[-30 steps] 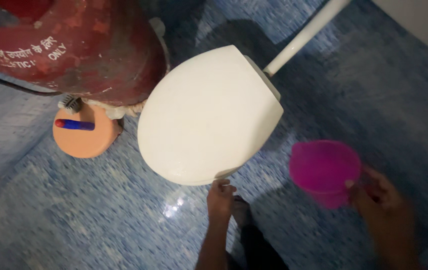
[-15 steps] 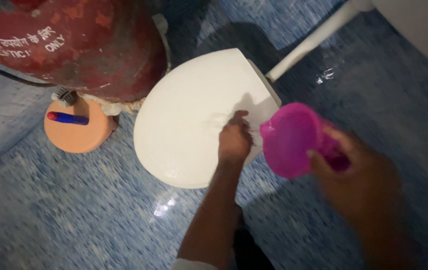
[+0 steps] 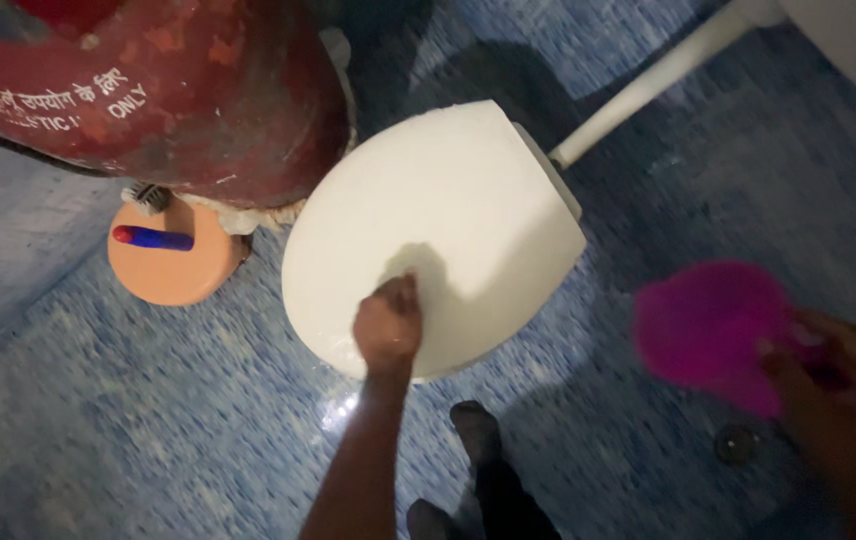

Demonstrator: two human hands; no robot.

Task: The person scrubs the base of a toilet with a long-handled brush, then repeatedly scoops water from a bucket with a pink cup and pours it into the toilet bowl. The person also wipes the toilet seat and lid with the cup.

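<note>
A white toilet lid [image 3: 448, 200] lies closed in the middle of the head view. My left hand [image 3: 388, 325] rests on the lid's near part with its fingers curled into a fist; nothing shows inside it. Off to the right of the toilet, my right hand [image 3: 848, 375] grips the handle of a pink plastic mug [image 3: 713, 325], held low over the floor. The mug is blurred, and I cannot see whether it holds anything.
A big rusty red gas cylinder [image 3: 148, 90] stands at the upper left, close to the toilet. Under it sits an orange round stand [image 3: 173, 270] with a blue-handled brush [image 3: 153, 238]. A white pipe [image 3: 658, 75] runs to the upper right. The blue tiled floor has a drain [image 3: 736, 443]; my foot [image 3: 476, 425] is nearby.
My left hand went from the lid's front edge up onto it, then slid to its near-left part. The right hand brought the pink mug over the lid, then swung it away right.
</note>
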